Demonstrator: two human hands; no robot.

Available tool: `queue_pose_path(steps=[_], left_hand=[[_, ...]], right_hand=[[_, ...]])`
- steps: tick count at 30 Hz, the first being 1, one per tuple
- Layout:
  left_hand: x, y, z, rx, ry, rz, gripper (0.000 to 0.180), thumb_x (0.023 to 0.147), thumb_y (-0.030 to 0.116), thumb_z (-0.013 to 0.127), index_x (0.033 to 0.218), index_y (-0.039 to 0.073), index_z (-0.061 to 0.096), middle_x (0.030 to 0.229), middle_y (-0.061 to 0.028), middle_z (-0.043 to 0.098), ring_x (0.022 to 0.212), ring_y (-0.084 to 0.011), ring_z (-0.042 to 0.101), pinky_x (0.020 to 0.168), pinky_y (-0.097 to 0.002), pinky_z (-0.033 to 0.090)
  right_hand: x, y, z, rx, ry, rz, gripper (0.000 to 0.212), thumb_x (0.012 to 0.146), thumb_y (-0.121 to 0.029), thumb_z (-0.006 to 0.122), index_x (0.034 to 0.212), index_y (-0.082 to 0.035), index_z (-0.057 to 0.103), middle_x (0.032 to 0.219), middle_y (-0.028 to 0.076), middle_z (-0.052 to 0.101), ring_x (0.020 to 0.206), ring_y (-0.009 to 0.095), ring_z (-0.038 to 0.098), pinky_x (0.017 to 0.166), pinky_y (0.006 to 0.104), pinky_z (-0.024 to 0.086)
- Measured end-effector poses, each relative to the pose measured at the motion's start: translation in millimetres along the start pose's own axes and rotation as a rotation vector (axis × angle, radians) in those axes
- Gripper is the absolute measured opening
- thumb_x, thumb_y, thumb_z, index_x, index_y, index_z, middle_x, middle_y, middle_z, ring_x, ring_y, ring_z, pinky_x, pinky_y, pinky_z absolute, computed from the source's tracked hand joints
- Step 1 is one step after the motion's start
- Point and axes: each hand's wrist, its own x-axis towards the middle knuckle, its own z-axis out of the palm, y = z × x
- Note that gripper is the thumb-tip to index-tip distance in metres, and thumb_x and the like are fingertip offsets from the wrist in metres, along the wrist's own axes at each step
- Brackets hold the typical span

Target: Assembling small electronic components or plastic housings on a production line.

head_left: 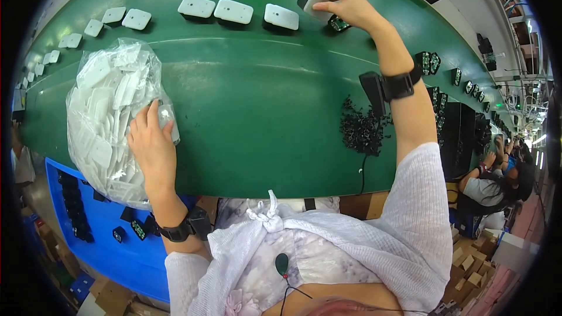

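My right hand reaches to the far side of the green table. Its thumb and fingers are closed around a small black case with a white cover. Just below that hand, a black housing with a green circuit board shows in part. My left hand rests on a clear plastic bag of white plastic covers, its fingers spread over the right side of the bag. Farther away, a curved row of white-topped cases runs off to the left.
Loose small black parts lie heaped at the right. Open housings with circuit boards line the right side, near a large black box. A blue tray holds black parts at lower left. Other people sit at far right.
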Motion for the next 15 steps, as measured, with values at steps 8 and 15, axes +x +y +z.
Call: queue_pose_path(steps=[8, 15], left_hand=[[3.9, -8.7, -4.4, -0.144, 0.063, -0.041, 0.045, 0.077, 0.006, 0.07, 0.12, 0.005, 0.056, 0.102, -0.0112, 0.056, 0.1, -0.0326, 0.051, 0.086, -0.0424, 0.041], [-0.5, -3.6, -29.2, -0.341, 0.07, -0.166, 0.023, 0.08, 0.005, 0.068, 0.1, 0.003, 0.058, 0.089, -0.0119, 0.06, 0.082, -0.0283, 0.057, 0.072, -0.0398, 0.044]], right_hand=[[46.0, 12.5, -9.6, -0.151, -0.451, 0.08, 0.041, 0.082, -0.024, 0.071, 0.119, -0.01, 0.063, 0.11, 0.008, 0.065, 0.104, 0.021, 0.057, 0.092, 0.0341, 0.044], [58.3, 28.4, -10.3, -0.119, -0.56, 0.203, 0.046, 0.082, -0.032, 0.072, 0.123, -0.014, 0.062, 0.112, 0.006, 0.065, 0.106, 0.019, 0.057, 0.095, 0.0328, 0.042]])
